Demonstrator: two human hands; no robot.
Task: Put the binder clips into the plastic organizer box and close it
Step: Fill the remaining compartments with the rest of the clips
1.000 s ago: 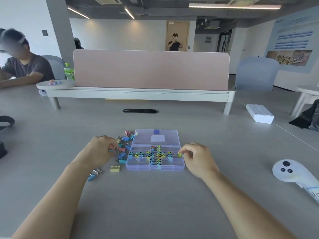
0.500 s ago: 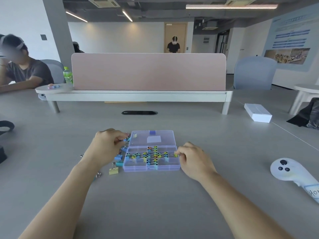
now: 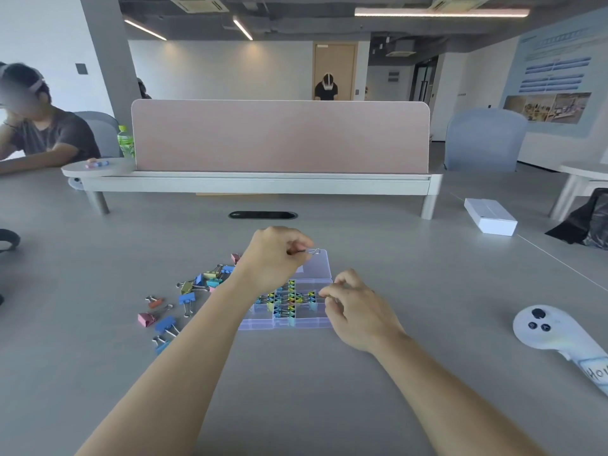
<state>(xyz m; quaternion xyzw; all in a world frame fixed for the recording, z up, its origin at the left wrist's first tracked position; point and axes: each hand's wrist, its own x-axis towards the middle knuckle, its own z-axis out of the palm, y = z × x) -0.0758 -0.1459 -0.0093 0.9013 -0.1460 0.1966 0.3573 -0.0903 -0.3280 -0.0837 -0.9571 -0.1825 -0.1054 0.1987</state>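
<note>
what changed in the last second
The left hand moved from the loose clips up and right over the organizer box, now pinching a binder clip by its wire handles. The right hand stayed at the box's right edge; the box stayed open.

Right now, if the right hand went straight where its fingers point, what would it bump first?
The right hand would probably meet the box wall first, then the clips inside; its height is unclear.

The organizer box (image 3: 286,323) is translucent plastic; the table (image 3: 296,390) is smooth, matt grey.
</note>
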